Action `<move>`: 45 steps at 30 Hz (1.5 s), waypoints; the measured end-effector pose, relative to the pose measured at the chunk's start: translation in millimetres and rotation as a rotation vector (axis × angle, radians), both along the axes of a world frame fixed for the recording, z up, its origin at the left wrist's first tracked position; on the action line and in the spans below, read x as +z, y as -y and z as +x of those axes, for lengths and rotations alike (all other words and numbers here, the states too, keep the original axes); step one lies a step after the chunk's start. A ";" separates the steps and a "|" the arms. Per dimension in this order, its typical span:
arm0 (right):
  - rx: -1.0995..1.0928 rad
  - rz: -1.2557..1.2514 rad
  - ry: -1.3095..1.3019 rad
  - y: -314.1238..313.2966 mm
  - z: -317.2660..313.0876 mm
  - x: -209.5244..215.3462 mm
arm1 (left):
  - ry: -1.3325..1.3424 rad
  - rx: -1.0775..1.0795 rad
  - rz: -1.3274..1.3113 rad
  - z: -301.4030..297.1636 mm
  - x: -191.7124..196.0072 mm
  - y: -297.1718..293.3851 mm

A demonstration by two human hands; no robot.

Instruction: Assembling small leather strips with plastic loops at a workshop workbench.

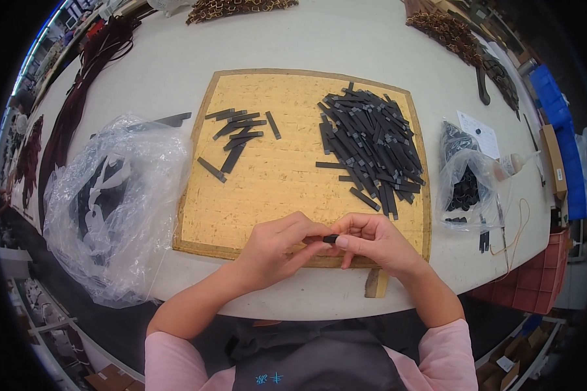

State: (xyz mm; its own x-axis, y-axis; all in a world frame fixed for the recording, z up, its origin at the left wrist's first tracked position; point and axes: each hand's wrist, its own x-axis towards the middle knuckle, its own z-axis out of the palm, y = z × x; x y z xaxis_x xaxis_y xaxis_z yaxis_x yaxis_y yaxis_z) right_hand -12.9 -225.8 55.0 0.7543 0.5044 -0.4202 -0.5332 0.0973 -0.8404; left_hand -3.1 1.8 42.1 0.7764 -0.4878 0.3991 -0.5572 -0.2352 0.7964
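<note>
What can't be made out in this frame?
Head view only:
- Black strip: mostly hidden by the fingers of the left hand and right hand.
- Big plastic bag: crumpled film blurs the dark contents.
- Brown straps: cut off at the top edge.
- Small bag: contents too small.

Ahead of our hands we see bare cork mat [274, 182] between the small scatter of black strips [236, 137] ahead-left and the big strip heap [370, 146] ahead-right; a crumpled plastic bag [114, 202] blocks the left
</note>
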 end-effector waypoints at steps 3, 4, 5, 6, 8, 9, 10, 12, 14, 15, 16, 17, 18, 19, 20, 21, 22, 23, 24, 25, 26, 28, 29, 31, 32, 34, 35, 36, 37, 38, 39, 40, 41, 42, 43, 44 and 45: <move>0.010 -0.005 0.000 1.9 -0.2 -7.5 | -0.037 -0.006 0.014 -0.8 0.2 0.5; 0.008 -0.003 -0.002 2.5 0.1 -9.3 | -0.005 -0.015 0.044 -1.0 -2.0 -0.2; 0.037 -0.040 0.022 3.6 -0.5 -9.6 | 0.027 -0.028 0.072 -1.6 -3.7 -0.4; 0.067 -0.077 0.045 4.6 -1.3 -9.5 | 0.025 -0.034 0.071 -2.2 -5.5 -0.6; 0.089 -0.110 0.076 5.4 -3.0 -9.4 | 0.133 -0.082 0.117 -2.8 -9.4 -0.5; 0.118 -0.144 0.110 5.5 -3.3 -9.6 | 0.132 -0.087 0.117 -2.7 -10.5 -0.1; 0.112 -0.143 0.109 5.5 -3.7 -10.4 | 0.140 -0.090 0.117 -2.6 -11.5 0.4; 0.120 -0.186 0.169 5.5 -4.6 -12.2 | 0.147 -0.098 0.115 -2.4 -13.6 1.5; 0.122 -0.192 0.161 5.5 -4.2 -13.2 | 0.166 -0.116 0.122 -2.6 -15.8 2.3; 0.129 -0.198 0.155 5.2 -3.9 -13.5 | 0.164 -0.122 0.122 -3.2 -16.1 2.7; 0.123 -0.198 0.152 4.6 -2.9 -13.5 | 0.185 -0.111 0.135 -3.9 -16.3 3.4; 0.109 -0.189 0.106 3.7 -1.7 -13.3 | 0.205 -0.100 0.147 -4.7 -16.5 4.1; 0.094 -0.180 0.062 2.4 -2.0 -13.2 | 0.203 -0.107 0.145 -5.5 -16.3 4.8; 0.088 -0.181 0.058 0.9 -3.4 -13.8 | 0.189 -0.088 0.137 -6.3 -15.8 5.5; 0.070 -0.170 0.097 -1.2 -3.9 -14.8 | 0.177 -0.066 0.130 -6.6 -14.9 6.3; 0.052 -0.159 0.137 -3.1 -4.5 -15.1 | 0.177 -0.069 0.129 -6.9 -14.0 7.4; 0.050 -0.159 0.137 -5.3 -5.2 -14.8 | 0.163 -0.049 0.111 -7.3 -13.0 8.6; 0.011 -0.135 0.144 -8.1 -6.4 -14.6 | 0.147 -0.027 0.094 -8.5 -12.6 9.0; -0.026 -0.111 0.151 -9.7 -7.5 -14.2 | 0.147 -0.026 0.094 -9.1 -12.5 9.4; -0.024 -0.111 0.151 -9.3 -7.8 -12.9 | 0.118 -0.014 0.078 -9.0 -12.5 9.7; -0.021 -0.141 0.113 -7.9 -5.9 -10.9 | 0.092 0.000 0.062 -7.6 -12.3 9.4; -0.010 -0.170 0.078 -4.3 -0.7 -5.2 | 0.073 0.018 0.064 -3.6 -10.7 7.0; 0.004 -0.138 0.029 -2.2 2.4 -1.9 | 0.051 0.028 0.066 -2.8 -10.1 5.3; 0.023 -0.106 -0.021 -1.2 4.4 -1.9 | 0.083 0.023 0.090 -3.5 -9.5 4.3; 0.039 -0.114 -0.007 -0.6 3.8 -2.8 | 0.113 0.008 0.110 -4.3 -9.1 4.6; 0.054 -0.124 0.004 -0.9 2.8 -7.5 | 0.126 0.004 0.105 -5.6 -11.0 4.8; 0.052 -0.129 0.045 -1.6 2.5 -11.1 | 0.141 -0.001 0.101 -6.0 -12.0 5.5; 0.048 -0.134 0.087 -2.3 1.9 -12.9 | 0.139 -0.003 0.099 -6.4 -12.8 6.4; 0.046 -0.137 0.085 -3.0 1.1 -12.6 | 0.150 0.002 0.102 -6.8 -13.5 7.5; 0.029 -0.144 0.101 -4.3 0.6 -13.0 | 0.161 0.010 0.107 -7.3 -14.5 8.2; 0.011 -0.152 0.117 -5.5 0.2 -13.1 | 0.158 0.009 0.106 -7.5 -15.3 8.9; 0.011 -0.152 0.115 -7.1 0.0 -12.7 | 0.174 0.021 0.104 -7.7 -15.8 9.6; -0.008 -0.165 0.118 -9.1 -0.5 -11.4 | 0.191 0.031 0.102 -7.8 -15.8 10.1; -0.026 -0.177 0.122 -9.7 -1.0 -10.3 | 0.191 0.030 0.101 -8.1 -15.5 10.0; -0.027 -0.178 0.123 -9.1 -1.8 -9.5 | 0.178 0.028 0.093 -8.7 -14.8 9.6; -0.014 -0.178 0.101 -9.0 -1.6 -9.5 | 0.167 0.030 0.087 -8.7 -14.5 8.9; 0.000 -0.178 0.081 -9.0 -0.9 -9.2 | 0.170 0.035 0.089 -8.1 -14.1 8.5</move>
State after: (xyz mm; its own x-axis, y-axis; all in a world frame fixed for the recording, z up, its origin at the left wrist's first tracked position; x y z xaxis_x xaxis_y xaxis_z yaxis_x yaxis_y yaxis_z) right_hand -13.8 -216.8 45.8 0.7893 0.4277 -0.4406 -0.4631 -0.0566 -0.8845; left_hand -11.2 -6.8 28.0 0.7185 -0.5011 0.4823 -0.6721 -0.3219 0.6669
